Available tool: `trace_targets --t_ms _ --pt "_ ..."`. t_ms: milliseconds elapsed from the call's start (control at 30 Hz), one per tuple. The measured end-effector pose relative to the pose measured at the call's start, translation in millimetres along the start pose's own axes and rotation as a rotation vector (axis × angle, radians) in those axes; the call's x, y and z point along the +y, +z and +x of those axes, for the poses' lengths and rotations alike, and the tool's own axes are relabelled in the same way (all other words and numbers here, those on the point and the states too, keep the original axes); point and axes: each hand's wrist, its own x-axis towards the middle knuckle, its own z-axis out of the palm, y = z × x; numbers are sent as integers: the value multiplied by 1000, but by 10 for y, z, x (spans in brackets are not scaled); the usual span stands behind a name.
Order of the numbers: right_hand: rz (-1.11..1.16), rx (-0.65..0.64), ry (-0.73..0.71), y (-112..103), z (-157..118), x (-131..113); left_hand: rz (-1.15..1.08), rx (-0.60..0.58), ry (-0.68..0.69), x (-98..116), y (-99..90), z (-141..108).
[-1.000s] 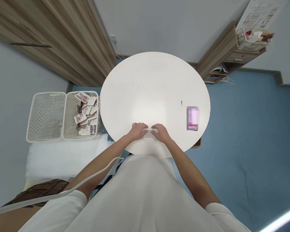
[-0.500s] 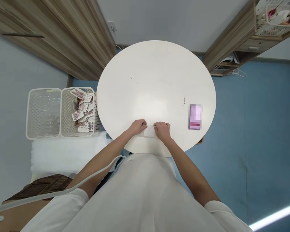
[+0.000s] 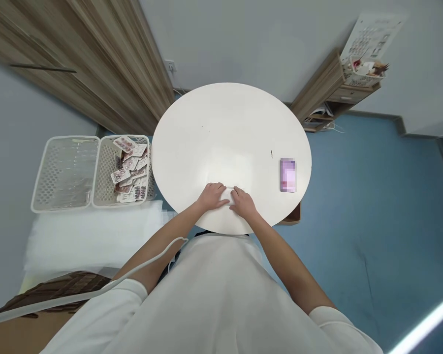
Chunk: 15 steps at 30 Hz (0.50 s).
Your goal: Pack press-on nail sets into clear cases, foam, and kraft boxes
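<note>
A small white, rectangular packet (image 3: 227,195) lies at the near edge of the table, between my hands; its exact kind is not clear. My left hand (image 3: 211,197) grips its left side, fingers over the top and thumb along the near edge. On the right side, my right hand (image 3: 242,202) holds it the same way, fingers bent and thumb toward the middle. The fingertips partly cover the packet. Beneath both hands is the white round tabletop (image 3: 229,128).
A purple, pixelated rectangular object (image 3: 288,175) lies on the table's right. At left stand a white basket with printed cards (image 3: 131,169) and a second basket with clear plastic pieces (image 3: 66,172). White sheets (image 3: 96,238) lie below them. A white cable (image 3: 133,273) crosses my left arm.
My hands have moved closer together over the packet, and my thumbs now lie along its near side. The packet shows less between them. The camera view has shifted.
</note>
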Motion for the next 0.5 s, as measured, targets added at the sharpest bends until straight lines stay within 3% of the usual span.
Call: trace_targets --t_ms 233,367,500 --pt "90 20 47 14 -231 -61 -89 -88 94 31 -5 -146" --pt "160 -23 51 -23 -416 -108 -241 -191 1 75 8 -199" --pt "204 61 67 -40 -494 -127 -380 -231 -120 78 11 -236"
